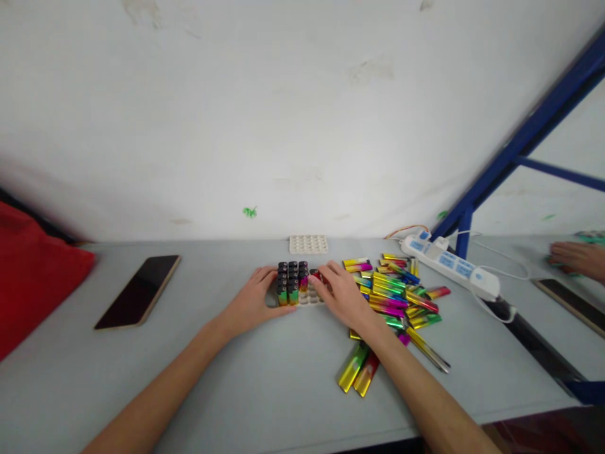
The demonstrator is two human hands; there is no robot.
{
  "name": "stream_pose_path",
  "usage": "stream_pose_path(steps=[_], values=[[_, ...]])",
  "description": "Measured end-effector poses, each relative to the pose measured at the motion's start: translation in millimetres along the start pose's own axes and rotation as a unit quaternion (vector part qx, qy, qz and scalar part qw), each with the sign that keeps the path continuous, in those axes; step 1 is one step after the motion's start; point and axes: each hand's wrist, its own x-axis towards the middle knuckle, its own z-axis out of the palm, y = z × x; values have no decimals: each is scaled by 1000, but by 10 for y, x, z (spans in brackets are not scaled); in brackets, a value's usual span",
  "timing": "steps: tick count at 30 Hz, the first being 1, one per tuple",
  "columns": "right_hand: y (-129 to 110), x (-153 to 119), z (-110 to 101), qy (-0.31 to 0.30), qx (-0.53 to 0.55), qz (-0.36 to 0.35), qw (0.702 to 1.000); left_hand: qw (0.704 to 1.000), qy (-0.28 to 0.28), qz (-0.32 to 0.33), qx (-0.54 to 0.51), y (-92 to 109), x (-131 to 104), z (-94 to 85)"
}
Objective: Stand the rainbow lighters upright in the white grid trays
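A pale tray with round holes (309,297) lies on the grey table. Several lighters with black tops (288,282) stand upright in rows on its left part. My left hand (258,296) is curved around the left side and front edge of the tray, thumb along the front, fingers apart. Over the tray's right part, my right hand (341,291) has its fingers closed on a lighter with a dark top (314,273), whose lower part is hidden. To the right is a loose pile of shiny coloured lighters (390,296), partly behind my right forearm.
A second holed tray (309,244) lies by the wall. A phone (138,292) and red cloth (38,271) are at left. Right are a power strip (451,261) with cables, a blue frame (510,148), another phone (574,304) and another person's hand (579,257).
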Motion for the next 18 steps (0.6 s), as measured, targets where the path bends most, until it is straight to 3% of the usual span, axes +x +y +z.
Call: stream_pose_path(steps=[7, 18], values=[[-35, -23, -29, -92, 31, 8, 995, 1000, -3, -3, 5, 20, -5, -7], [-129, 5, -73, -140, -71, -29, 987, 1000, 3, 7, 13, -66, 7, 29]])
